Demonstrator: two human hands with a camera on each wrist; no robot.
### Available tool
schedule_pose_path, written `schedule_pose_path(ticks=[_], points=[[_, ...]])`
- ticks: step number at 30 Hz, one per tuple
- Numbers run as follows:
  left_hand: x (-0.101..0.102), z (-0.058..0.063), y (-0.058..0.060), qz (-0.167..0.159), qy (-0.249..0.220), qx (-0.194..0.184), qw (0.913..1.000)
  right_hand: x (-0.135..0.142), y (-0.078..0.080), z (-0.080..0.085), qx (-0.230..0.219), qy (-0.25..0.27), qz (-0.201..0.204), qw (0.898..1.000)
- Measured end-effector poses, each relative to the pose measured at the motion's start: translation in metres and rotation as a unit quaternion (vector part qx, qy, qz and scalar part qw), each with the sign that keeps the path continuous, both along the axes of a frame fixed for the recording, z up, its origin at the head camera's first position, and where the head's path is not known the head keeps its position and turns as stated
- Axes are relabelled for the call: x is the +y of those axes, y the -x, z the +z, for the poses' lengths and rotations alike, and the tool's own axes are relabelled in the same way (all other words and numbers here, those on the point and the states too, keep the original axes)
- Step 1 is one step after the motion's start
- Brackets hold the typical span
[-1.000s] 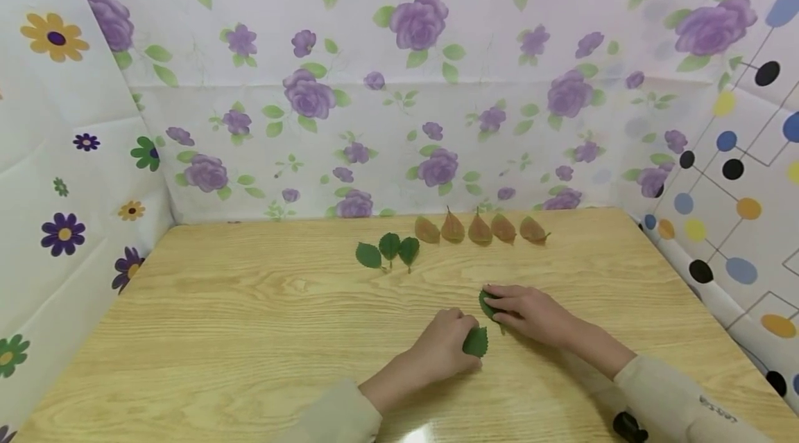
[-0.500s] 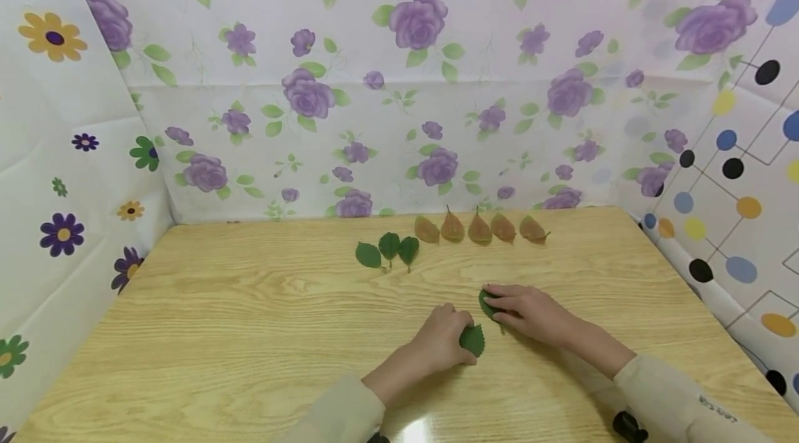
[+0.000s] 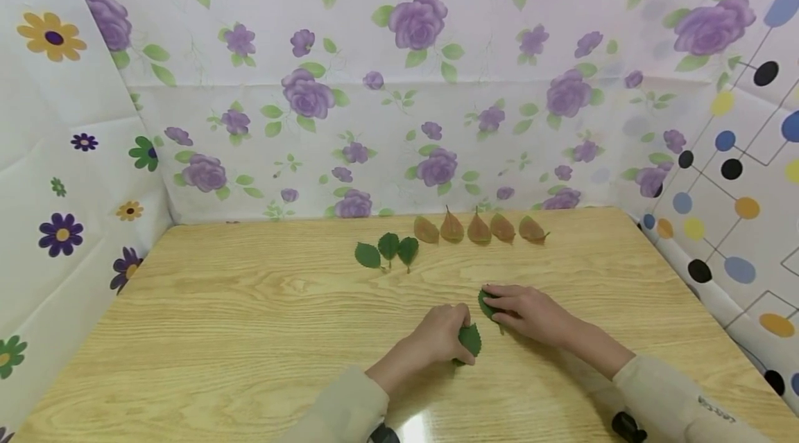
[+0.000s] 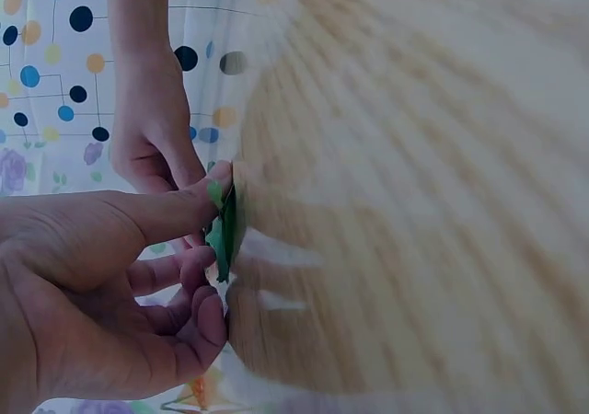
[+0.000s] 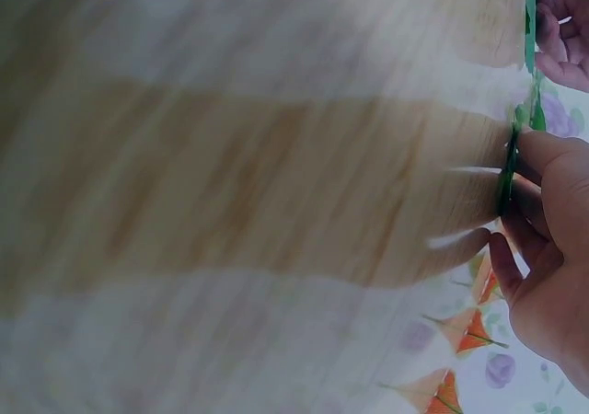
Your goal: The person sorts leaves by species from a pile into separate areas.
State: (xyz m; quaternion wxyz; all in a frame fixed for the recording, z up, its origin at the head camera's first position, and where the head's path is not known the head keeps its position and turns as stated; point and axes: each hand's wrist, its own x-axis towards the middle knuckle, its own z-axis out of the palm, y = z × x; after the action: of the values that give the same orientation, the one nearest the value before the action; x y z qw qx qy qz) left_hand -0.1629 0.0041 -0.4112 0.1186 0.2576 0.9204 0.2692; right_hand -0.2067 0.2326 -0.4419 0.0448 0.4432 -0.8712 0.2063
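Thumb and fingers of my left hand [image 3: 438, 335] hold a green leaf [image 3: 471, 338] with a toothed edge, low over the wooden table. The left wrist view shows that leaf edge-on, at the tips of the thumb and fingers. Just right of it, my right hand [image 3: 535, 315] rests its spread fingers on another green leaf [image 3: 486, 303], partly covered, with its stem pointing toward me. In the right wrist view this second leaf [image 5: 507, 170] lies flat under the fingertips.
Three green leaves [image 3: 388, 246] lie in a small row toward the back of the table [image 3: 250, 332]. To their right, several reddish-brown leaves [image 3: 479, 229] line the back edge. Patterned cloths [image 3: 374, 117] hang behind and on both sides.
My left hand has shifted slightly left with its leaf, widening the gap to the right hand. The right hand and its leaf have stayed in place.
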Motion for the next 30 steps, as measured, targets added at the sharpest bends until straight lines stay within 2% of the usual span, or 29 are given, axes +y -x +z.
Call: schedule_pose_path(ticks=[14,17,21,24,30], points=[[-0.002,0.003,-0.001,-0.002,-0.011,0.012,0.9999,-0.001,0.001,0.001,-0.001,-0.009,-0.007,1.000],[-0.003,0.001,-0.001,0.005,-0.028,-0.001,0.9996,-0.001,0.001,0.001,0.000,-0.013,-0.010,1.000],[-0.004,-0.001,0.001,0.015,-0.057,-0.037,0.9976,-0.001,0.000,0.002,0.004,-0.013,-0.012,1.000],[-0.004,-0.002,0.002,0.013,-0.059,-0.051,0.9968,-0.001,0.000,0.002,0.002,-0.013,-0.013,1.000],[-0.007,-0.007,0.002,0.010,-0.078,-0.037,0.9962,-0.001,-0.002,0.002,-0.006,-0.012,-0.013,1.000]])
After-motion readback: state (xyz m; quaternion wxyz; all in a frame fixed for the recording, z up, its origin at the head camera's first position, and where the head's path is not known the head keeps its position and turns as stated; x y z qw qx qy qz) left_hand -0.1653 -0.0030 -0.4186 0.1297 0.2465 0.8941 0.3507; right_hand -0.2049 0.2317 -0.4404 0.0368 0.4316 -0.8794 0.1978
